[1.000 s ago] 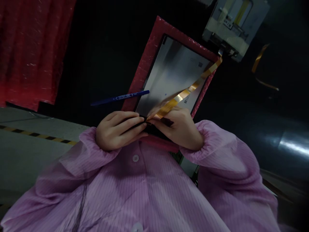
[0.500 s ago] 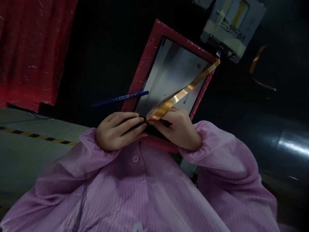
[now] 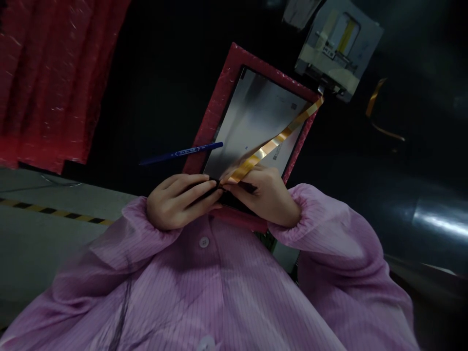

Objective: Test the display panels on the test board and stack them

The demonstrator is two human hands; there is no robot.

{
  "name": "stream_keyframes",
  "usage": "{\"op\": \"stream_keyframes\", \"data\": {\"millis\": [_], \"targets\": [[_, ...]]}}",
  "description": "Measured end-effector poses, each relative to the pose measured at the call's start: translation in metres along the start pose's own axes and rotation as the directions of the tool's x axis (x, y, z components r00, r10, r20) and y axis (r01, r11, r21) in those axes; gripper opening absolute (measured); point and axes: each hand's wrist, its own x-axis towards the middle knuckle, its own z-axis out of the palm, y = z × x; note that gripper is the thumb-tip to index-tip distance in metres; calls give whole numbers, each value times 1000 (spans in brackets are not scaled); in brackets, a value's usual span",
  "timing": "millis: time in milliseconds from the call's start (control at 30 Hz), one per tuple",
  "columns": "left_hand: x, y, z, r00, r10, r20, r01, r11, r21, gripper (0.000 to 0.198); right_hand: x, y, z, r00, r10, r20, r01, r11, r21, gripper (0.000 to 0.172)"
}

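Note:
A silvery display panel [image 3: 252, 117] lies on red bubble wrap [image 3: 215, 105]. From the device at the back, a gold flex cable [image 3: 268, 147] runs diagonally over the panel to its near edge. My right hand [image 3: 268, 195] pinches the near end of this cable. My left hand [image 3: 181, 201] is beside it with fingers together on the panel's dark near edge, gripping a thin black part there that is mostly hidden. The fingertips of both hands nearly meet. A blue pen [image 3: 183, 153] lies across the left side of the wrap and panel.
Red bubble-wrap sheets [image 3: 54, 83] are piled at the left. A grey and cream device [image 3: 338, 48] stands at the back right. To its right a second gold strip [image 3: 373, 100] lies on the dark table. Yellow-black tape [image 3: 54, 211] marks the floor at left.
The view has shifted slightly, so the device and the loose strip appear further left. Both hands keep their places at the cable's end.

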Motion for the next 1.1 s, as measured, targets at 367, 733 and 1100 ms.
{"op": "stream_keyframes", "data": {"millis": [367, 733, 1100], "targets": [[4, 0, -2, 999, 32, -3, -32, 999, 11, 33, 0, -1, 0, 1000, 9, -10, -9, 1000, -17, 12], [8, 0, -5, 995, -52, 80, 54, 998, -20, 38, 0, 3, 1, 1000, -26, 4, 26, 999, -48, 10], [1, -1, -5, 974, -226, -14, 213, 935, -282, 51, -8, -9, -25, 998, 40, 55, -32, 990, -137, 20]]}}
